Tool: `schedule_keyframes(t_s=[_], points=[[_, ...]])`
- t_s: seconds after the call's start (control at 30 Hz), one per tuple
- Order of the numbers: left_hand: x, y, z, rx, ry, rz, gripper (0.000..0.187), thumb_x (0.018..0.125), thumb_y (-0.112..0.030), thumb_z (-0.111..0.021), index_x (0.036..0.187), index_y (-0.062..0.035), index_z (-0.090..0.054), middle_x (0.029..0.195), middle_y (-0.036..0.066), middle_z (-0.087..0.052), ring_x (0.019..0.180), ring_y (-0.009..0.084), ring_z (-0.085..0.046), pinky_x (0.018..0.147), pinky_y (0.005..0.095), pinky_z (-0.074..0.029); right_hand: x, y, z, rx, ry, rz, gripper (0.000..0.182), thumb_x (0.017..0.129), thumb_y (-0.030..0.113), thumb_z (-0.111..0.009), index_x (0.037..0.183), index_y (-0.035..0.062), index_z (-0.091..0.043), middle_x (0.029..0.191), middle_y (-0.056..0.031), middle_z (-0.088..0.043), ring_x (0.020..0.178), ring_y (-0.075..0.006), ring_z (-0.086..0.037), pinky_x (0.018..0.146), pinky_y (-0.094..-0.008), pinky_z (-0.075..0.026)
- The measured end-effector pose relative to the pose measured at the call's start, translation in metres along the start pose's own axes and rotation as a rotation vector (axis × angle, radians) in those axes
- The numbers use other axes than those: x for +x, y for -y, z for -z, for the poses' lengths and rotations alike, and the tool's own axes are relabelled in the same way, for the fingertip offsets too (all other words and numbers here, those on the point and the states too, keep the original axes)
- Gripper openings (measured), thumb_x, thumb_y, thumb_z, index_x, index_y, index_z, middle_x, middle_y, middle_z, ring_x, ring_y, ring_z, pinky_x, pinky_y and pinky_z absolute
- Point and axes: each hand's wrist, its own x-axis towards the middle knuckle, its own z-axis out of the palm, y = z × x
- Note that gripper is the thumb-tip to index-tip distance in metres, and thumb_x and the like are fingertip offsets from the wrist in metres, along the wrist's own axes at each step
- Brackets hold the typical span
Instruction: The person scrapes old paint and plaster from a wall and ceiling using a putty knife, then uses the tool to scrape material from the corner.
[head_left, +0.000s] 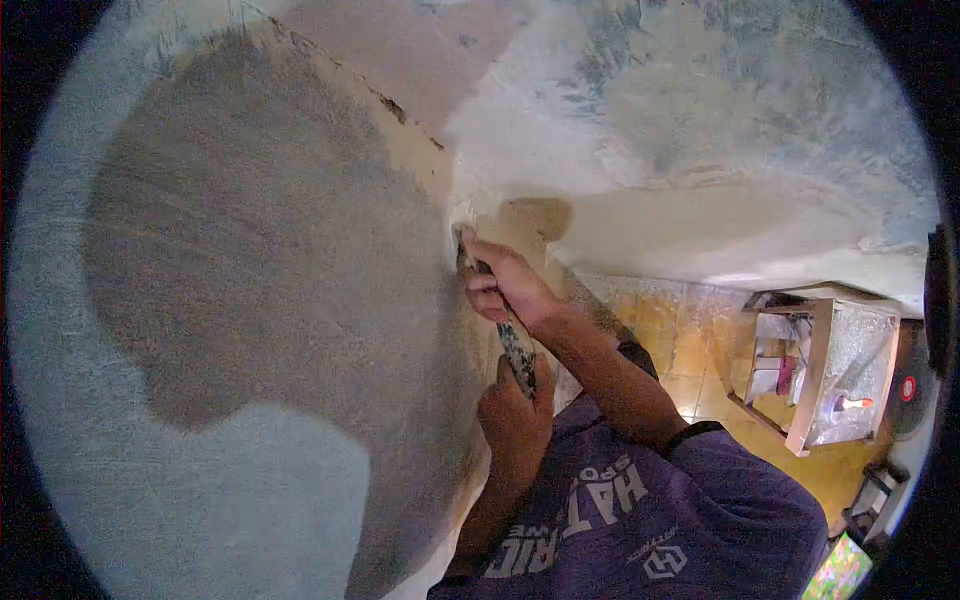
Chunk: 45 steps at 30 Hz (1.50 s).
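Both hands are curled tight around one tool, a spattered trowel [515,345] pressed against the plastered wall [260,290]; the upper hand [510,285], looks like the right hand, grips near the blade end up at the wall's corner; the left hand [515,415] is closed on the handle lower down; down on the yellow tiled floor [690,345] there's a wooden shelf unit [820,375] with small bottles or cans inside, too small to tell which.
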Motion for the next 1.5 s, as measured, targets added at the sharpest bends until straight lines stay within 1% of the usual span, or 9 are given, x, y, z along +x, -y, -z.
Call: schedule_keyframes(t_s=[0.2, 0.3, 0.5, 0.6, 0.7, 0.8, 1.0, 1.1, 1.5], points=[[-0.019, -0.003, -0.014, -0.026, 0.016, -0.09, 0.05, 0.095, -0.042, -0.057, 0.102, 0.0068, -0.057, 0.065, 0.023, -0.062, 0.062, 0.0412, -0.065, 0.058, 0.049, -0.05, -0.011, -0.009, 0.013, -0.209, 0.014, -0.142, 0.045, 0.099, 0.05, -0.051, 0.073, 0.0157, -0.038, 0.052, 0.0051, -0.029, 0.036, -0.0078, -0.031, 0.031, -0.0268, -0.023], [-0.008, -0.004, -0.013, -0.004, 0.036, -0.054, 0.051, 0.094, -0.043, -0.057, 0.104, 0.0072, -0.057, 0.067, 0.024, -0.063, 0.063, 0.0421, -0.065, 0.059, 0.0498, -0.05, -0.007, -0.001, 0.01, -0.189, 0.107, 0.005, 0.045, 0.099, 0.05, -0.051, 0.073, 0.0155, -0.038, 0.052, 0.0049, -0.029, 0.036, -0.0076, -0.032, 0.031, -0.0272, -0.024], [-0.016, -0.008, -0.011, -0.003, 0.071, -0.015, 0.043, 0.094, -0.036, -0.059, 0.107, 0.0043, -0.058, 0.076, 0.023, -0.066, 0.067, 0.0421, -0.066, 0.063, 0.0486, -0.052, -0.011, -0.003, 0.011, -0.205, 0.083, -0.16, 0.048, 0.099, 0.051, -0.05, 0.069, 0.0162, -0.037, 0.052, 0.005, -0.029, 0.036, -0.008, -0.032, 0.031, -0.0273, -0.025], [-0.002, -0.014, -0.008, -0.048, 0.048, -0.046, 0.054, 0.094, -0.044, -0.057, 0.111, 0.0078, -0.055, 0.07, 0.024, -0.064, 0.066, 0.0435, -0.066, 0.061, 0.0491, -0.051, -0.002, 0.006, 0.01, -0.186, 0.085, -0.06, 0.047, 0.099, 0.051, -0.05, 0.069, 0.0163, -0.038, 0.052, 0.0049, -0.029, 0.036, -0.0082, -0.031, 0.031, -0.0275, -0.025], [-0.007, -0.014, -0.007, 0.007, 0.202, 0.02, 0.053, 0.095, -0.043, -0.055, 0.111, 0.0073, -0.055, 0.071, 0.024, -0.064, 0.067, 0.0432, -0.067, 0.061, 0.0484, -0.052, -0.01, 0.007, 0.014, -0.251, 0.146, -0.109, 0.047, 0.099, 0.049, -0.051, 0.07, 0.0153, -0.038, 0.052, 0.0042, -0.03, 0.036, -0.0086, -0.032, 0.031, -0.028, -0.025], [-0.013, -0.02, -0.008, 0.033, 0.017, -0.094, 0.051, 0.095, -0.043, -0.055, 0.11, 0.0062, -0.056, 0.07, 0.023, -0.064, 0.067, 0.0424, -0.067, 0.061, 0.0479, -0.051, -0.01, -0.002, 0.014, -0.19, 0.084, -0.173, 0.043, 0.1, 0.048, -0.051, 0.075, 0.0143, -0.042, 0.051, 0.0033, -0.03, 0.035, -0.0094, -0.033, 0.031, -0.0281, -0.025], [0.003, -0.022, 0.004, 0.079, 0.126, -0.046, 0.051, 0.095, -0.044, -0.055, 0.106, 0.0058, -0.057, 0.071, 0.024, -0.065, 0.067, 0.0437, -0.066, 0.062, 0.0499, -0.051, 0.004, 0.003, 0.017, -0.152, 0.119, -0.061, 0.037, 0.1, 0.047, -0.051, 0.085, 0.0128, -0.048, 0.052, 0.0031, -0.031, 0.036, -0.0095, -0.03, 0.031, -0.0278, -0.025], [-0.008, -0.012, -0.008, 0.041, 0.006, -0.08, 0.049, 0.095, -0.043, -0.054, 0.104, 0.0052, -0.058, 0.071, 0.025, -0.065, 0.067, 0.0442, -0.066, 0.062, 0.051, -0.051, -0.011, 0.002, 0.008, -0.166, 0.045, -0.13, 0.039, 0.099, 0.047, -0.051, 0.084, 0.0109, -0.048, 0.054, 0.0036, -0.031, 0.036, -0.0093, -0.029, 0.031, -0.0281, -0.025], [0.004, -0.01, -0.008, 0.037, 0.021, -0.113, 0.046, 0.095, -0.042, -0.055, 0.101, 0.0036, -0.058, 0.068, 0.023, -0.064, 0.063, 0.0422, -0.065, 0.059, 0.05, -0.05, -0.006, 0.014, 0.009, -0.251, 0.082, -0.027, 0.041, 0.099, 0.052, -0.051, 0.083, 0.0146, -0.046, 0.06, 0.0055, -0.033, 0.044, -0.0066, -0.035, 0.035, -0.0261, -0.029]])
